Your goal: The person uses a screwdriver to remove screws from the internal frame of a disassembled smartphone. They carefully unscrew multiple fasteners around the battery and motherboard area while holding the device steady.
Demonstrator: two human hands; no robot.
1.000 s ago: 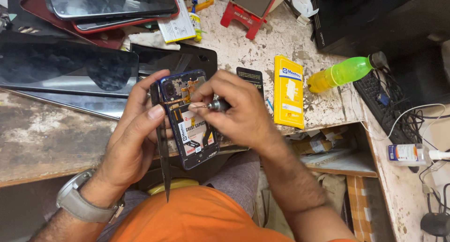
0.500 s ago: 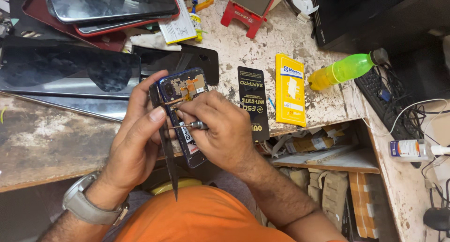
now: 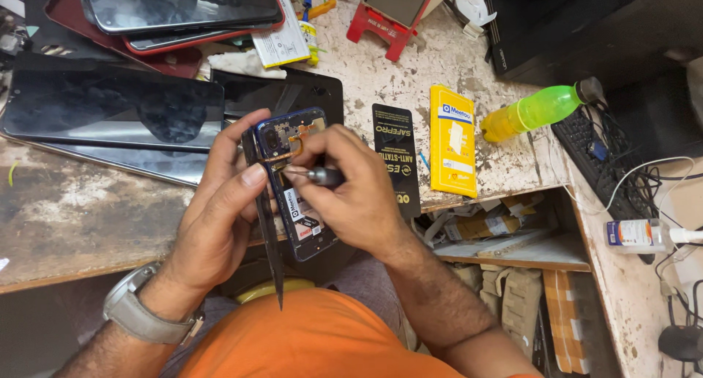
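Opened phone [image 3: 293, 180] upright, screwdriver [image 3: 318, 176] crosswise

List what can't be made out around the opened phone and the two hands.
- Head view: the screwdriver tip and screw, too small.
- The opened phone left edge, covered by the left hand.
- The phone's lower right side, behind the right hand.
- The tweezers upper end, hidden in the left hand's grip.

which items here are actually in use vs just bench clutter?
In use:
- opened blue-framed phone, gripped by left hand
- small metal-tipped screwdriver, in right hand
- black tweezers, hanging from left hand

Lying about:
- yellow flat packet
- black flat packet
- green plastic bottle
- stacked dark phone screens
- red stand
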